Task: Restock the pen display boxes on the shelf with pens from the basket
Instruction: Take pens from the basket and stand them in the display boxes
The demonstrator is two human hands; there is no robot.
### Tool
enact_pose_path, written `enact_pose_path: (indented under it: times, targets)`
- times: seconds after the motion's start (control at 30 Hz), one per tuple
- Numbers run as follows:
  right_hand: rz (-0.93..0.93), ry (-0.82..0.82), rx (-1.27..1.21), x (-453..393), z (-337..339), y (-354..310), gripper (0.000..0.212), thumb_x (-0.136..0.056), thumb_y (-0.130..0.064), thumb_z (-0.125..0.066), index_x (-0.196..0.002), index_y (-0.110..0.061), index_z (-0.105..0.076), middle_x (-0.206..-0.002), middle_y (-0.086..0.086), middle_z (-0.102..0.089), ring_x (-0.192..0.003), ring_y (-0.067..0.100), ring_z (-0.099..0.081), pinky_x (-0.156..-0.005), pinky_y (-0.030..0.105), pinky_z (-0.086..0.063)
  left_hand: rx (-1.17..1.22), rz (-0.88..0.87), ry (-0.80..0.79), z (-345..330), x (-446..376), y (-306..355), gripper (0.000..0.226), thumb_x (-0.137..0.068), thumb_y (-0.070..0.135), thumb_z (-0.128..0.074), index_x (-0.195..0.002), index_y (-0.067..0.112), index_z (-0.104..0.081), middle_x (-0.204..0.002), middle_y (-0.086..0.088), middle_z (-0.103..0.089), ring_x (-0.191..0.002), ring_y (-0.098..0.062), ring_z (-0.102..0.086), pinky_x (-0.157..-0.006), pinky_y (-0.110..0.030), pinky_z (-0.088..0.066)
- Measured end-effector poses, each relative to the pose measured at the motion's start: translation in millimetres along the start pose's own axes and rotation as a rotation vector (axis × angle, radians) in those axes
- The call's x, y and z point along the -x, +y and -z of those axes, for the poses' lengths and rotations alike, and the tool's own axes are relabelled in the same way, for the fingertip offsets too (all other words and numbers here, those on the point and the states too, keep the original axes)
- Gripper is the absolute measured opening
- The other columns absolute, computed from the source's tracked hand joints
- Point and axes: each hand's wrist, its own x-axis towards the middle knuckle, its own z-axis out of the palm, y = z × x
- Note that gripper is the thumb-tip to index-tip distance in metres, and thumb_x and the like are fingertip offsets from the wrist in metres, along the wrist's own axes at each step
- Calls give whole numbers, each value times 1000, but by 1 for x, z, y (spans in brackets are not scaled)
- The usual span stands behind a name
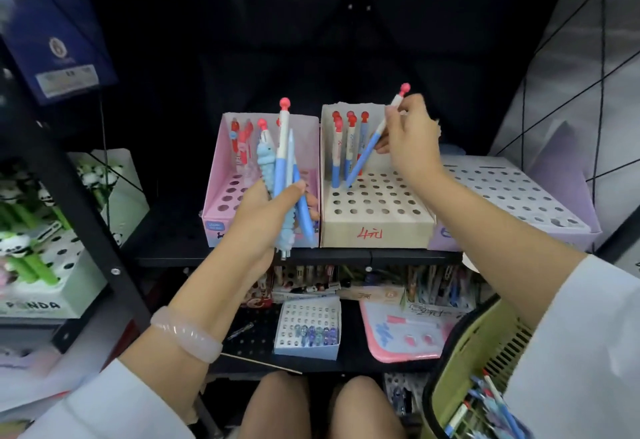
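Your right hand (408,140) pinches a blue pen (367,151) near its top, tip below your fingers at the beige box (374,227). Light, stiff, slick: grip mid-barrel. Left hand (263,217) clasps spare pens (284,161).

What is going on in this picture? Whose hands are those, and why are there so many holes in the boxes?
There is no machine here, just a person. A camera worn on their head looks down, so you see their own two hands. The left hand grips a bunch of pens. The right hand pinches one blue and white pen and points its tip into a hole of the beige box on the shelf. Each hole holds one pen standing up. A pink box sits beside it on the left, a purple box on the right. The green basket at the bottom right holds more pens.
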Motion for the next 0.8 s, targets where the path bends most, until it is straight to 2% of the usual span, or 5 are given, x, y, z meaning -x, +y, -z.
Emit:
enact_pose_path:
  times: [0.07,0.2,0.53,0.67,0.8]
  targets:
    - [48,-10,146,-5,-7,7,12,-100,-27,-38,-93,-17,-40,-85,17,-63,-78,30,-64,-71,45,-55,-10,7,-7,2,-1,-1,3,-92,18,-55,-91,16,-58,-60,9,-67,-60,-8,-65,-64,-30,-57]
    - [131,14,262,-12,-13,9,14,-99,-30,-38,-98,-17,-43,-75,7,-64,-69,23,-65,-64,36,-53,-10,21,14,7,-3,-4,14,-92,20,-55,-99,8,-55,-59,9,-66,-58,-7,-63,-60,-26,-54]
    - [151,-98,181,-12,-13,4,9,-100,-24,-38,-97,-16,-40,-81,15,-64,-73,30,-64,-69,47,-54,146,105,5,9,-3,-1,11,-91,17,-54,-92,8,-59,-65,5,-69,-52,-6,-58,-54,-22,-54]
    - [144,-241,307,-4,-21,9,14,-100,-23,-40,-99,-10,-46,-67,5,-55,-59,20,-57,-50,31,-44,146,103,-8,9,-2,-1,12,-90,18,-55,-93,8,-60,-68,5,-70,-54,-7,-58,-56,-22,-55]
    - [72,-361,412,2,-26,11,22,-98,-25,-45,-96,-4,-51,-77,13,-62,-72,29,-62,-65,37,-51,155,101,-25,8,-1,0,11,-90,18,-55,-95,8,-59,-69,4,-70,-53,-7,-59,-57,-22,-55]
